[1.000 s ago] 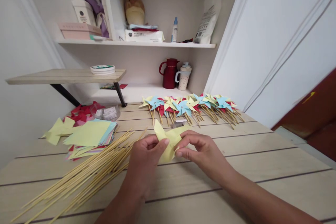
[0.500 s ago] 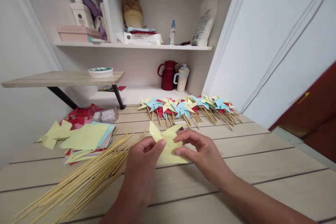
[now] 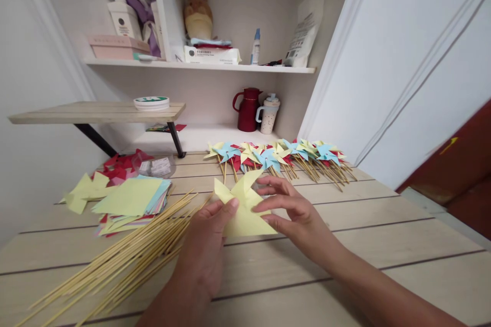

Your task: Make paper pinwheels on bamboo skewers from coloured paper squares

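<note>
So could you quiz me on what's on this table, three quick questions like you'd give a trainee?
1. True or false: both hands touch the yellow paper.
2. Which lies nearest the left hand? A) jug B) sticks C) finished pinwheels
3. Fill in: the red jug stands beside a white ____.

Key:
1. True: the left hand pinches its left edge, and the right hand has fingers on it.
2. B: the sticks lie just left of it; the pinwheels lie in a row farther back.
3. Cup.
</note>
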